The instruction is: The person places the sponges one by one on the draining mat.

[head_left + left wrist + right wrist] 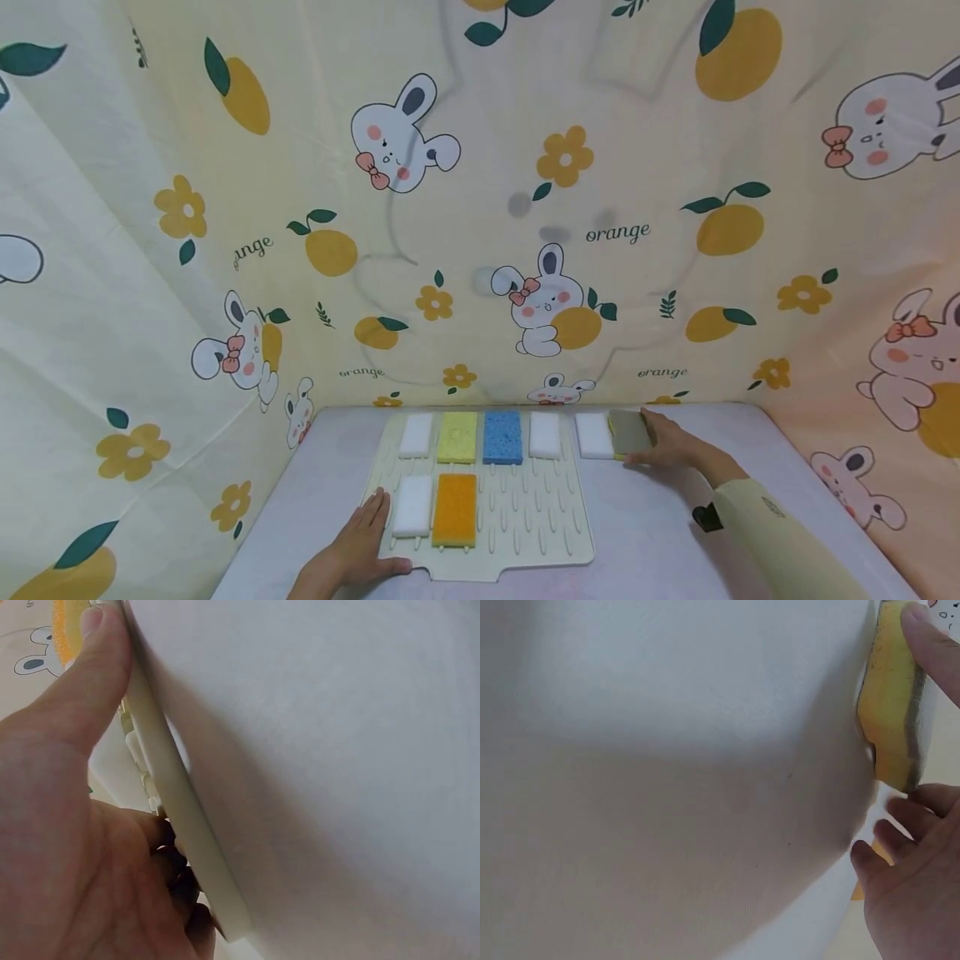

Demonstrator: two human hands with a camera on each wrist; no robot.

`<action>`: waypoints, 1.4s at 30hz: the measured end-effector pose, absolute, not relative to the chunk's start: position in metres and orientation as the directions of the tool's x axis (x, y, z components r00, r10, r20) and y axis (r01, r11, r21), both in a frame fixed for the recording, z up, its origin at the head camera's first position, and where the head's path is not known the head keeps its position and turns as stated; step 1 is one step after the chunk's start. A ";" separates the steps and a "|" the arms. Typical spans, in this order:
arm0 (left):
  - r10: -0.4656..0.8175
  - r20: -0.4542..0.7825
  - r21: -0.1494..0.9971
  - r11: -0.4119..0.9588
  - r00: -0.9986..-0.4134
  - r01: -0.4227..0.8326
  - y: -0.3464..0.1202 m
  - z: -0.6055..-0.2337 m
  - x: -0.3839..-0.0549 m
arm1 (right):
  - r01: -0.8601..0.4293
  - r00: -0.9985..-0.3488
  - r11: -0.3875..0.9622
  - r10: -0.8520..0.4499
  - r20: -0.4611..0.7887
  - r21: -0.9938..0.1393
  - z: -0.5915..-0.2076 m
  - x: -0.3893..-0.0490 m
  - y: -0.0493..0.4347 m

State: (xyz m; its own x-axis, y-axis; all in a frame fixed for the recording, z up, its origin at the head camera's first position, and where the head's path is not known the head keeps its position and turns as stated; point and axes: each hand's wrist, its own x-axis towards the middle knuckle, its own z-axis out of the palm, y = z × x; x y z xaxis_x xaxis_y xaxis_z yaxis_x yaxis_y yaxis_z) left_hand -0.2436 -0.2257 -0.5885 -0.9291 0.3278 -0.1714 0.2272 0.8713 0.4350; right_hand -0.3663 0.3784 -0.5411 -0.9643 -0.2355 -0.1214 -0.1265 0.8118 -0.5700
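My right hand [667, 442] pinches a scouring sponge [630, 432] at the table's back right, thumb on one side and fingers at the other. Its top is grey; its yellow body [889, 697] shows in the right wrist view. A white sponge [595, 436] lies against its left side. My left hand [356, 537] rests along the left edge of a cream ridged draining tray [536, 529], fingers stretched, thumb by the front corner. On the tray's back row lie white [416, 435], yellow [457, 437], blue [502, 437] and white [544, 435] sponges. In front are a white sponge [412, 506] and an orange sponge [454, 509].
The pale table [645, 533] extends right of the tray. A patterned curtain [465, 208] with rabbits and oranges encloses the back and both sides. A small black object [707, 517] shows at the right sleeve's cuff.
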 end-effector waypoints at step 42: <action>0.257 -0.243 0.362 0.919 -0.935 0.158 -0.209 -0.558 -0.231 | -0.088 -0.991 0.854 -0.125 -0.039 -0.513 -0.554 -0.350 0.392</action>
State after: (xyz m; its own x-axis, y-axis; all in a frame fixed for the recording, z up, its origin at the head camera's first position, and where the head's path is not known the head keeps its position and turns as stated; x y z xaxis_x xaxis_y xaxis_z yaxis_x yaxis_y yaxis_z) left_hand -0.2314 -0.2095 -0.5578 -0.9354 0.2568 -0.2429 0.1581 0.9187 0.3620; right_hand -0.3503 0.3922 -0.5543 -0.9914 -0.1254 -0.0387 -0.0879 0.8538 -0.5131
